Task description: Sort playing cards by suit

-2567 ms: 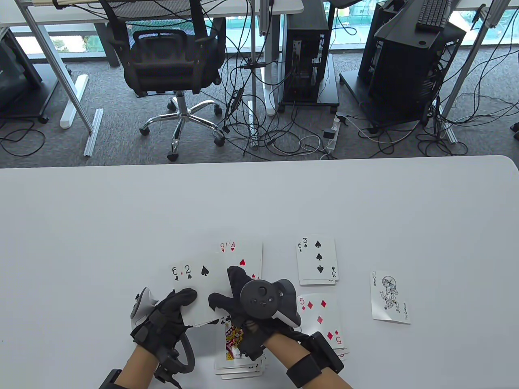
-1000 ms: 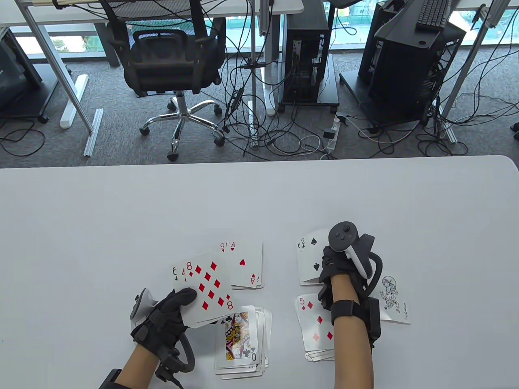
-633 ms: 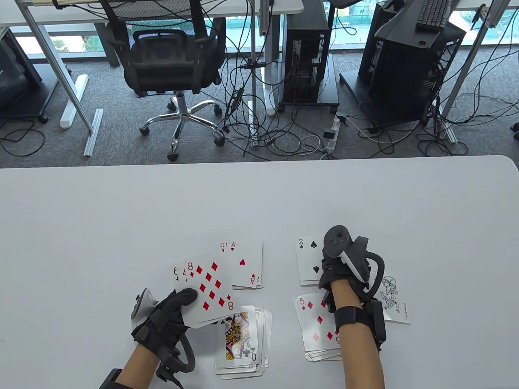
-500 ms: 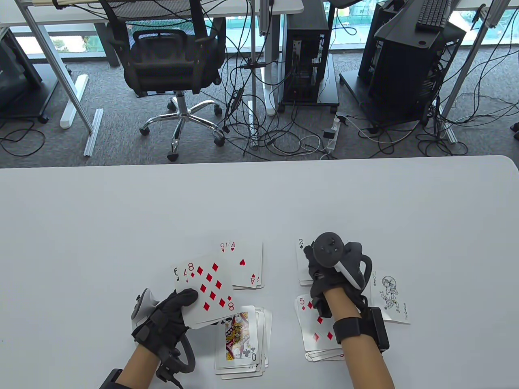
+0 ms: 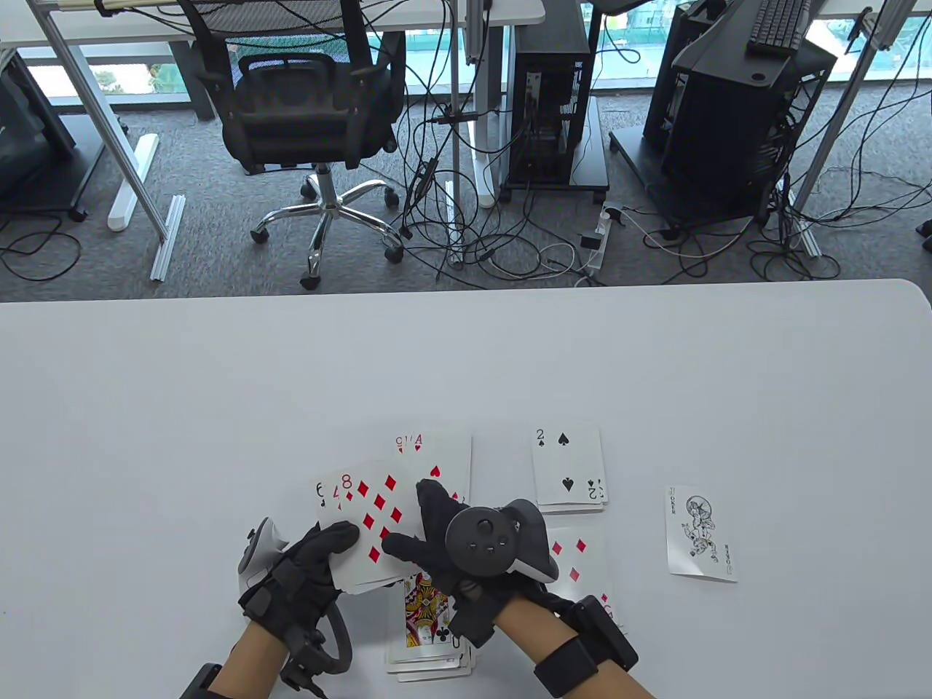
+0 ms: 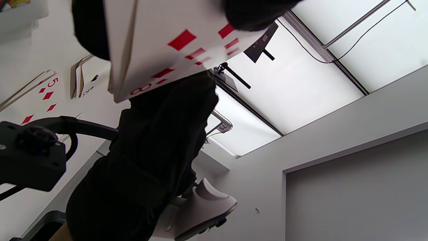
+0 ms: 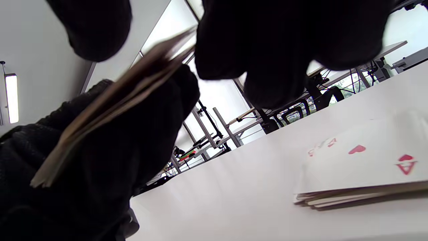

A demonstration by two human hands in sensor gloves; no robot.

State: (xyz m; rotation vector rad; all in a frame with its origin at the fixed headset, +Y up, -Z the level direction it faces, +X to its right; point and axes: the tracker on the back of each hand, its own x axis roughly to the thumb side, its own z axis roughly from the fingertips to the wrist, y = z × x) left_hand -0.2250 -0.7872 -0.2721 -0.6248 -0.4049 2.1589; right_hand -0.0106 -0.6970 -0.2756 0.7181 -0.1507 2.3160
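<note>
The left hand [image 5: 306, 568] grips the fanned deck [image 5: 364, 520] face-up so suits show; the right hand [image 5: 437, 542] pinches the eight of diamonds [image 5: 375, 510], likely bound for the diamond pile [image 5: 582, 575].

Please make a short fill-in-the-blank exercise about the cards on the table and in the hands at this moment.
1. The top card in the left hand is the eight of ____.
2. The spade pile shows a ____ on top.
3. The card lying alone at the right is a ____.
4. The ace belongs to the suit of ____.

Missing words: diamonds; two; joker; hearts
</note>
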